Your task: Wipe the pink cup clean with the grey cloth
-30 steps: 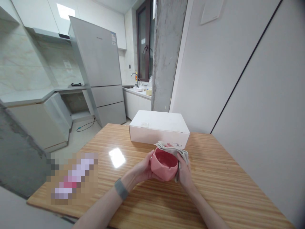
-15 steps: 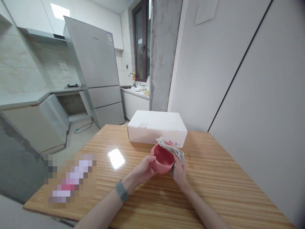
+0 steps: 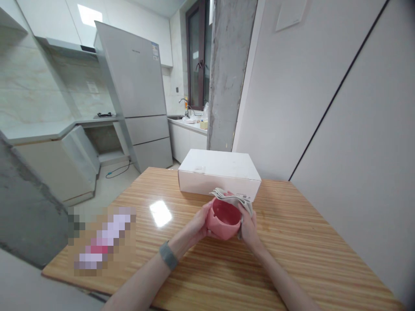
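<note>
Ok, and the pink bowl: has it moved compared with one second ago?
Yes, slightly. Against the white box, the pink bowl now sits a bit higher in the view, closer to the box's lower edge. Lifted or pushed forward, I cannot tell.

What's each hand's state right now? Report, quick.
Left hand: closed, holding the pink bowl at its left.
Right hand: closed, holding the grey cloth against the bowl.

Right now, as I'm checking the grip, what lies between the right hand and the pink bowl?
In the head view, a folded grey cloth lies between the right hand and the pink bowl; whether the thumb touches it is unclear.
</note>
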`<state>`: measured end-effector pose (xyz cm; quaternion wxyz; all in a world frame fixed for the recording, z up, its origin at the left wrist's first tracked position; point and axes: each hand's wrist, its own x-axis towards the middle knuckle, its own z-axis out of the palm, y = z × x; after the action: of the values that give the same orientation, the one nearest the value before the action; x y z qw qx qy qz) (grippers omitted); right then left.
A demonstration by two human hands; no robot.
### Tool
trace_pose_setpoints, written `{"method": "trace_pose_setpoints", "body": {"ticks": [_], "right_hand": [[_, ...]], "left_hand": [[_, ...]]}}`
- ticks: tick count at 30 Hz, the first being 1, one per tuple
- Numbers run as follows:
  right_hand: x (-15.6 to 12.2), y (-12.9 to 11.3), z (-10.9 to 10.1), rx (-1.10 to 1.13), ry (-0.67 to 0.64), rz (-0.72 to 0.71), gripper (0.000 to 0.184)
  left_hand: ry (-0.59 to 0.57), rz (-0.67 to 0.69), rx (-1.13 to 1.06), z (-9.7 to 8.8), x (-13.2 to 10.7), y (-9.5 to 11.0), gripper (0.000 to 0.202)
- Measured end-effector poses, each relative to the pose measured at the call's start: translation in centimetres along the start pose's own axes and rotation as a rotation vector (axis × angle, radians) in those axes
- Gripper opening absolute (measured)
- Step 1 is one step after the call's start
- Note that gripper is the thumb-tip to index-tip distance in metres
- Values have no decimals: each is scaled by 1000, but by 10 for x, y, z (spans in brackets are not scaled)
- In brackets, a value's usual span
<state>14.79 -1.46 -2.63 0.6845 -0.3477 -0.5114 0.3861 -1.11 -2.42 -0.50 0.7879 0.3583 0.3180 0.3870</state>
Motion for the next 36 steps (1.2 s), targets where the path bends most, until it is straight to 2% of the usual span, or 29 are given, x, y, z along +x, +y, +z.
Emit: {"method": "trace_pose_setpoints", "body": {"ticks": [4, 10, 12, 15, 19, 23, 26, 31, 36], "right_hand": [[-7, -2, 1, -30, -13, -52, 33], [-17, -13, 9, -206, -44, -249, 37], [-18, -16, 9, -244, -22, -294, 37], [-17, -18, 7, -242, 19, -313, 37], [-16, -15, 1, -190, 9, -235, 37], [-16, -14, -1, -98, -32, -83, 35], [-14, -13, -2, -45, -16, -15, 37], [-12, -10, -4, -48, -26, -30, 36], [-15, -9, -2, -81, -16, -89, 35]], "left_hand": [[-17, 104, -104, 5, 0, -3, 50], [-150, 319, -287, 18, -3, -4, 49], [-140, 277, -294, 21, -4, -2, 49], [-68, 102, -212, 19, -6, 1, 55], [-73, -25, -59, 9, -6, 0, 63], [-111, -20, -34, 3, -7, 0, 61], [-130, -28, -5, 3, -8, 0, 61], [-86, 21, -25, 6, -8, -2, 56], [-89, 133, -59, 11, -8, -4, 51]]}}
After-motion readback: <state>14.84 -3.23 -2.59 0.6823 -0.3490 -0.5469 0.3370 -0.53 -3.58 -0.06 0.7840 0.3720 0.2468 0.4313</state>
